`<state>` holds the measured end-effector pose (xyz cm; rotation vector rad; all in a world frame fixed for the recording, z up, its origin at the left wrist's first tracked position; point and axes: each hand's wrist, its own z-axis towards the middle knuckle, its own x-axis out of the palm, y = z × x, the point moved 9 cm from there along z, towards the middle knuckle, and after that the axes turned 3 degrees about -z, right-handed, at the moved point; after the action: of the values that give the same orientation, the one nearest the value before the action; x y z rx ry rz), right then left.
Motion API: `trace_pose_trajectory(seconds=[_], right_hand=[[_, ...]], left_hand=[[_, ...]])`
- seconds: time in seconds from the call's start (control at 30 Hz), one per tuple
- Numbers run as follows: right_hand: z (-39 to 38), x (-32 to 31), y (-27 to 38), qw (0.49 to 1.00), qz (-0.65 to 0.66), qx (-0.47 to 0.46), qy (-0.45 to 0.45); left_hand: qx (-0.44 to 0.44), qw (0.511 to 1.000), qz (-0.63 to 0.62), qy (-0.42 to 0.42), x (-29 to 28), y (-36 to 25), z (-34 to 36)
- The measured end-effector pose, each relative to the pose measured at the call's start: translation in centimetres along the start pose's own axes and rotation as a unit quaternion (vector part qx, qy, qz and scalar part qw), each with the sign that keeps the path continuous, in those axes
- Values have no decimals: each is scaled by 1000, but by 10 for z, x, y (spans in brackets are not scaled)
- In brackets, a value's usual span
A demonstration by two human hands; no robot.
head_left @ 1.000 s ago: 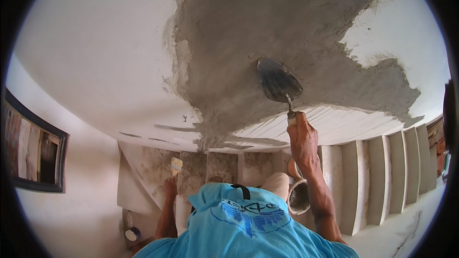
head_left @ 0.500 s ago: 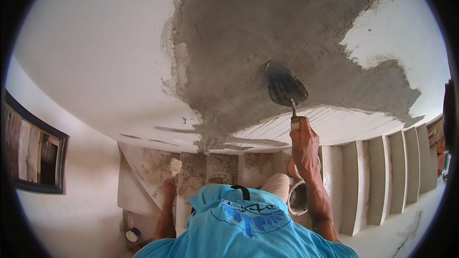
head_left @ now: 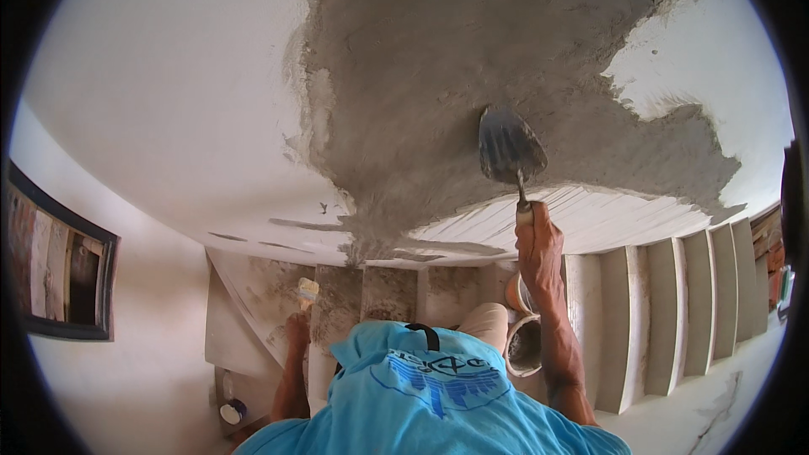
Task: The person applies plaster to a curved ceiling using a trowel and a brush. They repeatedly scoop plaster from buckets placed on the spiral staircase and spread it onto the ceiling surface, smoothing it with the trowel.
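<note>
My right hand [head_left: 538, 236] is closed round the handle of a trowel [head_left: 510, 145]. The trowel's dark, rounded blade lies against a broad patch of grey mortar [head_left: 421, 76] on the white wall [head_left: 185, 76]. Lower down on the left, my left hand [head_left: 298, 324] grips a paintbrush [head_left: 308, 290] with pale, mortar-stained bristles, held above the stairs and away from the wall. Below the mortar patch, a white area shows thin grey streaks.
Concrete steps [head_left: 619, 329] climb to the right, and stained steps [head_left: 392, 295] lie along the wall's foot. A bucket with grey contents [head_left: 511, 345] stands beside my right forearm, next to an orange-rimmed container [head_left: 514, 293]. A dark-framed window opening [head_left: 108, 286] is at left.
The trowel has shifted slightly right across the mortar and its blade has turned to a different angle. My left hand with the paintbrush has hardly moved.
</note>
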<state>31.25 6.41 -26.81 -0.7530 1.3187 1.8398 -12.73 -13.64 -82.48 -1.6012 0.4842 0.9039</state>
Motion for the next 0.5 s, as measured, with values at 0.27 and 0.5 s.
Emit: trace_pose_trajectory(seconds=[0.27, 0.5], right_hand=[[17, 17, 38, 998, 36, -45, 22], [3, 42, 8, 996, -30, -73, 40]], left_hand=[[-43, 998, -20, 29, 10, 14, -4], [-280, 936, -209, 45, 13, 39, -18]])
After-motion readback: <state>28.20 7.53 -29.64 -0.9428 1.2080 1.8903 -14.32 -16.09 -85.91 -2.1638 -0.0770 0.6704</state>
